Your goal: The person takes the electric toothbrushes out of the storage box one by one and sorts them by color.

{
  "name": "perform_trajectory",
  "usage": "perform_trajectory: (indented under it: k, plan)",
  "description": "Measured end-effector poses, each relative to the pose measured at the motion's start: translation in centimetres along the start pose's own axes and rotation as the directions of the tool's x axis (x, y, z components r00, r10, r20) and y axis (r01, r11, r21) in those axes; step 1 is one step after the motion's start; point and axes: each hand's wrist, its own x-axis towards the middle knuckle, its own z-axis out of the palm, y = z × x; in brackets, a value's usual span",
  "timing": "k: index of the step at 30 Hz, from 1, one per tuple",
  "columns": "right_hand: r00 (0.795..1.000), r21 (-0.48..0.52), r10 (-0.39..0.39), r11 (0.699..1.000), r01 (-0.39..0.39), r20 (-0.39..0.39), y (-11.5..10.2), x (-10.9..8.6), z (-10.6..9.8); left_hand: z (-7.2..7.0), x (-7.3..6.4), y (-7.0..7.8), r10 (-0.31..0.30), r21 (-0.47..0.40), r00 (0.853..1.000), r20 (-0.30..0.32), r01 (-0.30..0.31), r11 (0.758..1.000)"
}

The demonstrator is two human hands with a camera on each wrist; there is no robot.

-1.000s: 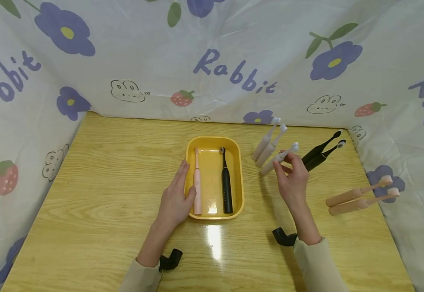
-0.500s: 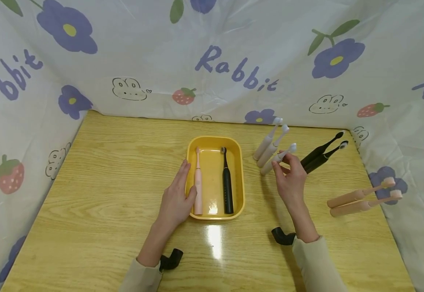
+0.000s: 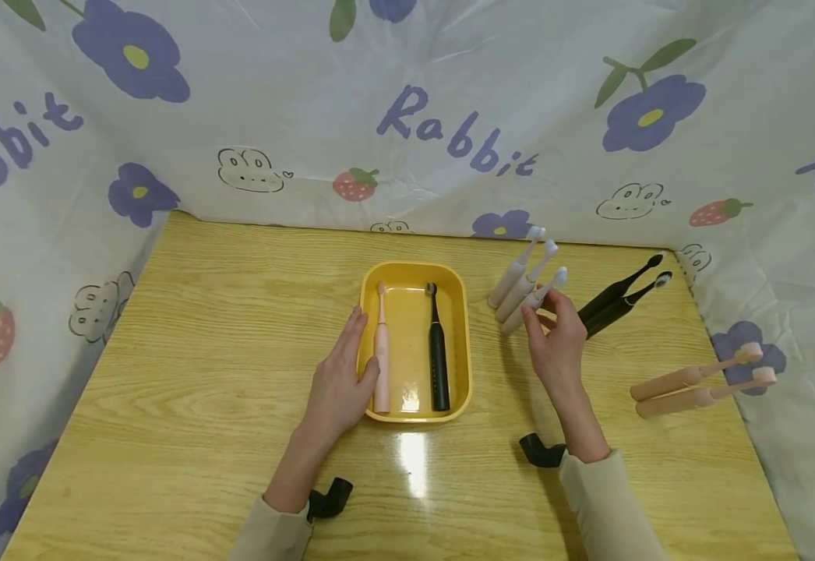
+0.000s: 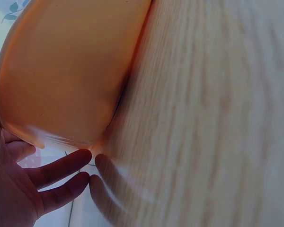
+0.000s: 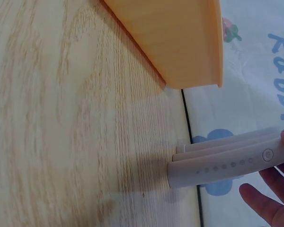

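Observation:
My right hand (image 3: pixel 557 335) pinches the front white electric toothbrush (image 3: pixel 523 312) by its upper part. That toothbrush stands upright on the table, close beside two more white toothbrushes (image 3: pixel 513 282); in the right wrist view its handle (image 5: pixel 217 166) shows a round button, with my fingertips (image 5: pixel 255 196) near its upper end. My left hand (image 3: pixel 340 382) rests along the left side of a yellow tray (image 3: pixel 413 417), fingers extended against its outer wall and thumb over the rim. Inside the tray lie a pink toothbrush (image 3: pixel 382 366) at left and a black toothbrush (image 3: pixel 439 366) at right.
Two black toothbrushes (image 3: pixel 607 300) stand right of my right hand. Farther right are two peach-pink toothbrushes (image 3: pixel 681 393). A white cloth (image 3: pixel 295 101) printed with flowers and rabbits rises behind the wooden table (image 3: pixel 225 351) and along both sides.
My right hand has shifted slightly left with the white toothbrush, bringing it nearer the other two white ones. The left hand and the tray hold their place.

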Motion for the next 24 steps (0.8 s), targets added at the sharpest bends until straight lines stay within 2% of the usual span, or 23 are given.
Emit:
perform_trajectory:
  k: [13, 16, 20, 24]
  plan:
    - [1.000, 0.014, 0.016, 1.000, -0.016, 0.012, 0.30, 0.00, 0.22, 0.02, 0.08, -0.05, 0.000, 0.007, 1.000, 0.005, 0.000, 1.000]
    - [1.000, 0.036, 0.018, 0.999, -0.017, -0.011, 0.22, -0.09, 0.28, -0.04, 0.10, 0.07, -0.005, 0.006, 1.000, 0.011, 0.005, 1.000]
    - [0.994, 0.076, 0.009, 0.997, -0.001, -0.109, 0.02, -0.10, 0.37, -0.02, 0.10, 0.13, -0.010, 0.006, 1.000, 0.012, 0.010, 1.000]
    - [0.964, 0.105, -0.029, 0.993, 0.058, -0.264, -0.48, 0.17, 0.53, -0.01, 0.09, 0.14, -0.011, 0.009, 1.000, 0.011, 0.011, 1.000]
